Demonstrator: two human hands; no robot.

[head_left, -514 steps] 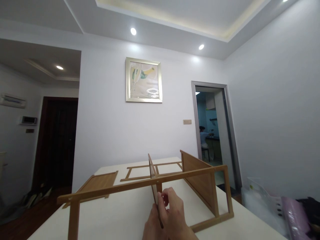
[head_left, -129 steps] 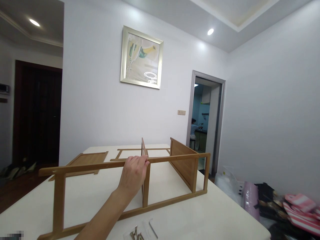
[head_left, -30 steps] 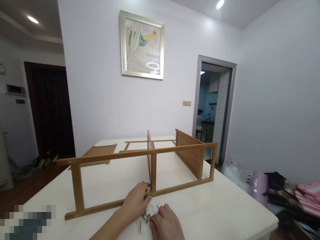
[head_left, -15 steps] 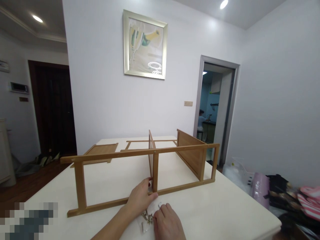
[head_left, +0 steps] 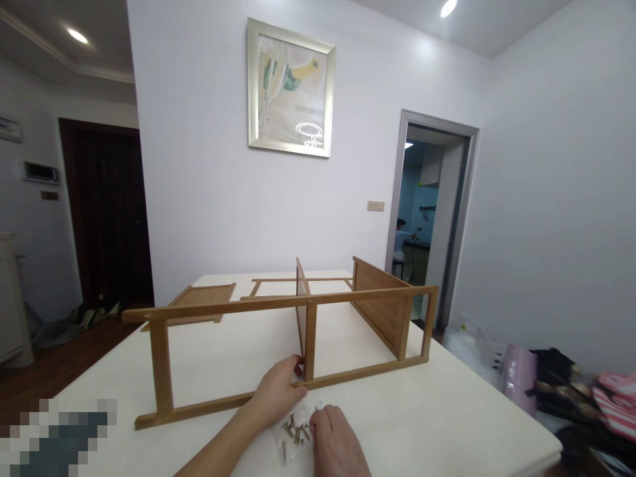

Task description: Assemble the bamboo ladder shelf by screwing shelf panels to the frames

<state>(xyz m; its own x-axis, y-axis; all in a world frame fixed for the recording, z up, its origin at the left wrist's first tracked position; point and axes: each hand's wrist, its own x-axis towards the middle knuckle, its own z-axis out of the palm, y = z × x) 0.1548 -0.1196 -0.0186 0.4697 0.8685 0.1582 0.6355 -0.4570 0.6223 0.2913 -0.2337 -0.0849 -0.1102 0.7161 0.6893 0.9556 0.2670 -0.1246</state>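
Observation:
A wooden shelf frame (head_left: 233,307) lies on its side on the white table, with a middle panel (head_left: 301,311) and a right panel (head_left: 380,305) fitted across it. My left hand (head_left: 278,394) grips it where the middle panel meets the near lower rail; its fingers curl behind the wood, the thumb in front. Screws (head_left: 297,432) lie on a clear plastic bag (head_left: 291,456) between my hands. My right hand (head_left: 338,437) is closed beside them, fingertips pressed together, hiding what they hold. A small bent metal piece (head_left: 318,405) shows just past those fingertips.
Behind the frame lie a loose wooden panel (head_left: 203,295) and a slim wooden side frame (head_left: 256,288). The white table (head_left: 447,424) ends at the right near a pink roll (head_left: 519,374) and piled bags. A person (head_left: 400,242) sits beyond the doorway.
My right hand has shifted slightly right, uncovering more of the screws. The left hand keeps its hold on the frame. The view has moved very slightly.

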